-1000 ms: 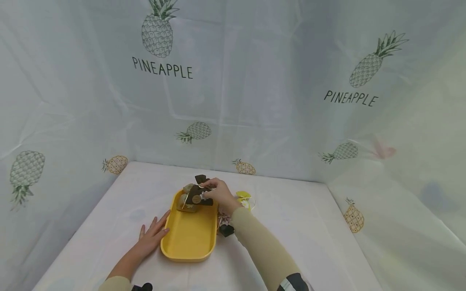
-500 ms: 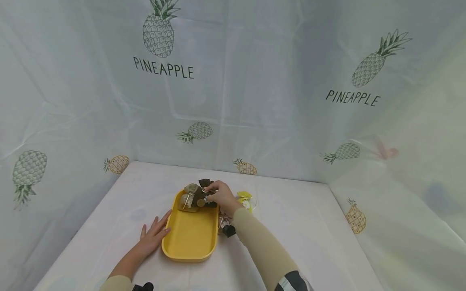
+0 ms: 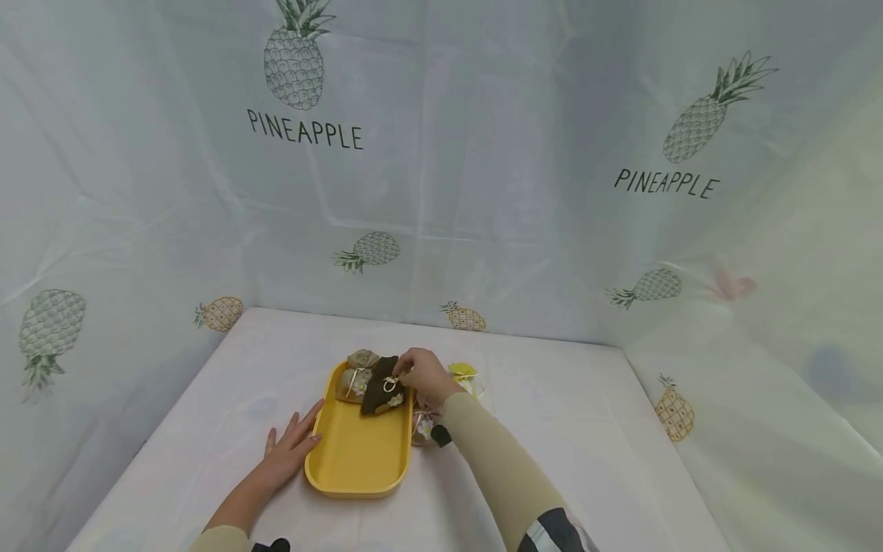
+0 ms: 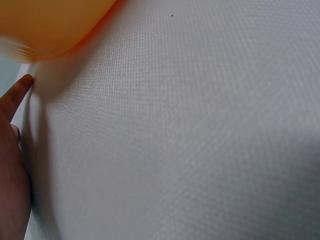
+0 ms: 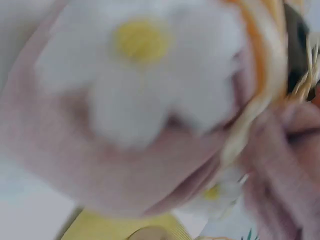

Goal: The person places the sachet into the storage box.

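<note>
My right hand (image 3: 424, 376) pinches a dark brown drawstring pouch (image 3: 379, 395) by its cord and neck. The pouch lies tilted at the back right of a yellow tray (image 3: 359, 460), its gathered top partly hidden by the fingers. Beside it in the tray sits a beige drawstring pouch (image 3: 353, 383). Fingers spread and straight, my left hand (image 3: 286, 452) rests at the tray's left side. In the right wrist view, a pink pouch (image 5: 115, 175) with a white daisy fills the foreground, with the dark pouch (image 5: 296, 42) behind at the upper right.
Right of the tray, the pink pouch (image 3: 424, 429) lies against its side, partly under my wrist. A yellow pouch (image 3: 464, 371) with a daisy lies farther back. White cloth covers the table (image 3: 552, 429), and a pineapple-print curtain (image 3: 483, 192) stands around it.
The dark pouch has come down from over the beige pouch and turned, settling to its right in the tray. My right hand shifted slightly right and toward me; the left hand stayed put.
</note>
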{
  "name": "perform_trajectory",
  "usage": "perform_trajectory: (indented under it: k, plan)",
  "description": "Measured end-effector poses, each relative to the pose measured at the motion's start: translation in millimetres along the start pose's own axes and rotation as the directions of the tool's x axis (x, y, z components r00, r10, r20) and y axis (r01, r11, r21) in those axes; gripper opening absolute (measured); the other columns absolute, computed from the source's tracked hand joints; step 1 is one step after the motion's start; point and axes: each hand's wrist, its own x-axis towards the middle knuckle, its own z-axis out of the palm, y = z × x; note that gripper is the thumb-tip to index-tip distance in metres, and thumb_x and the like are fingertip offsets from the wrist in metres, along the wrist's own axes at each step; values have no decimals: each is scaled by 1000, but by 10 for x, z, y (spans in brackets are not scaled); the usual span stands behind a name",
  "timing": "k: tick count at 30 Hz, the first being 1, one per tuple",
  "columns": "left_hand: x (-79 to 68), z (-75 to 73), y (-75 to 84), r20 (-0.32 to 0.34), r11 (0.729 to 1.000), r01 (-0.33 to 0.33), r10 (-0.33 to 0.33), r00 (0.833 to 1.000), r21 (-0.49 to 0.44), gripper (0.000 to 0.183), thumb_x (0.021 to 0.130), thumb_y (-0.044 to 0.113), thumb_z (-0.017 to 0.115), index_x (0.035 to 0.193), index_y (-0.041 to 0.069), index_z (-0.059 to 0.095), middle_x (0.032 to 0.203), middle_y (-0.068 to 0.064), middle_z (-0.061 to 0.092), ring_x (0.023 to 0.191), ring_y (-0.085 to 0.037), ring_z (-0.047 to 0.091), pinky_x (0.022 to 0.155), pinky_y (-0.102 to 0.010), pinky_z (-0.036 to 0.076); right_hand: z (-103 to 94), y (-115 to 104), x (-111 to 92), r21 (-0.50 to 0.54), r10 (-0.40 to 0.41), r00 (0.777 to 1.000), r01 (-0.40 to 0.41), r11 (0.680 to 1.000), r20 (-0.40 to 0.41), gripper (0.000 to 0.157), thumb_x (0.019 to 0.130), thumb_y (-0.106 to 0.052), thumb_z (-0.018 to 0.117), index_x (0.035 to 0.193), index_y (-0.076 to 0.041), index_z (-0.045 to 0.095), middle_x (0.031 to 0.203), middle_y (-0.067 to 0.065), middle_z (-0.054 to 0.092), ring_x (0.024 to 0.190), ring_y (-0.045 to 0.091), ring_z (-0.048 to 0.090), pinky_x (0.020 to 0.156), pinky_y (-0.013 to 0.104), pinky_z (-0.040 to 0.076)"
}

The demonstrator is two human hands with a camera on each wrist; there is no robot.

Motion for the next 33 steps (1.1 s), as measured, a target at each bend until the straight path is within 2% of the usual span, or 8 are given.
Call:
perform_trajectory:
  k: [4, 10, 16, 24, 28, 33]
  plan:
    - [-10, -5, 0, -1, 1000, 0, 0, 1000, -6, 65, 101, 43, 46, 157, 20, 21, 159, -14, 20, 145, -44, -6, 106, -59, -24, -42, 43, -25, -15, 20, 1000, -20, 1000, 0, 23, 82, 4, 65, 95, -15, 71, 102, -3, 61, 89, 17, 55, 68, 31, 51]
    - [-14, -6, 7, -16, 1000, -25, 25, 1000, -16, 65, 101, 41, 47, 157, 18, 22, 158, -15, 24, 145, -45, -5, 106, -61, -23, -95, 16, -64, -62, -1, 1000, 1, 998, 2, 23, 81, 1, 70, 99, -13, 74, 103, -4, 63, 93, 17, 56, 73, 33, 50]
    - [-12, -3, 7, -9, 1000, -23, 23, 1000, -5, 65, 101, 41, 46, 157, 19, 22, 157, -16, 24, 145, -45, -5, 106, -60, -23, -127, 58, -81, -58, 24, 1000, -23, 998, 17, 24, 83, 0, 69, 100, -16, 75, 104, -6, 63, 93, 15, 55, 73, 32, 49]
    - [-20, -13, 32, 4, 1000, -1, 1, 1000, -2, 65, 102, 42, 45, 157, 19, 20, 159, -16, 21, 145, -44, -6, 106, -59, -25, -215, 64, -177, 14, 40, 997, -41, 999, 64, 28, 80, 2, 70, 106, -10, 73, 106, 4, 64, 88, 16, 57, 68, 29, 51]
    - [-18, -16, 32, 11, 1000, 9, -9, 1000, 4, 65, 102, 44, 44, 157, 21, 19, 159, -16, 20, 145, -43, -7, 106, -58, -25, -256, 71, -229, -14, 35, 996, -34, 999, 86, 31, 79, 1, 70, 107, -12, 73, 107, 4, 64, 86, 16, 57, 66, 29, 51]
    - [-22, -15, 32, 9, 1000, 8, -8, 1000, -6, 65, 102, 43, 45, 157, 21, 20, 159, -15, 21, 145, -43, -7, 106, -59, -25, -298, 77, -302, -73, 39, 992, -30, 997, 119, 29, 78, -5, 72, 106, -14, 74, 109, -4, 62, 98, 16, 56, 79, 32, 51]
